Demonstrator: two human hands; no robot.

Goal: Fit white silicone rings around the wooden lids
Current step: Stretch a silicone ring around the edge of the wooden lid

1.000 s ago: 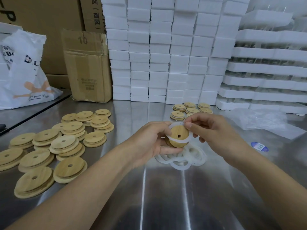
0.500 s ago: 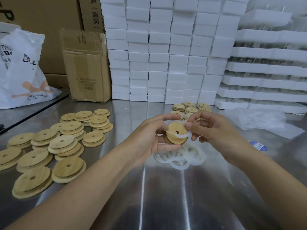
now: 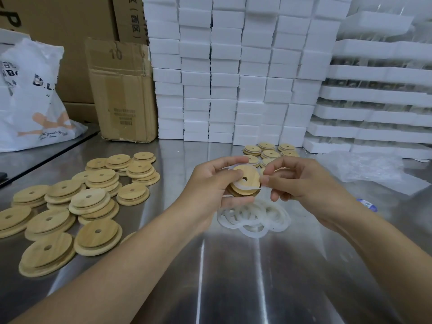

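Note:
My left hand (image 3: 210,183) grips a round wooden lid (image 3: 247,177) with a small hole, held above the steel table. A white silicone ring (image 3: 245,188) lies stretched across the lid's lower face. My right hand (image 3: 297,181) pinches that ring at the lid's right edge. Under my hands a heap of loose white silicone rings (image 3: 253,218) lies on the table. Several bare wooden lids (image 3: 88,202) are stacked at the left. A smaller group of lids (image 3: 268,154) sits behind my hands.
The steel table (image 3: 233,277) runs toward me. White foam boxes (image 3: 233,78) are stacked along the back, foam trays (image 3: 378,94) at the right. A cardboard box (image 3: 121,90) and a white plastic bag (image 3: 32,97) stand at back left. Clear plastic wrap (image 3: 374,171) lies at right.
The ring, which earlier circled the lid's rim, now crosses the lid's lower face. Both hands have lifted slightly with the lid, and my right fingers have shifted down along its right edge.

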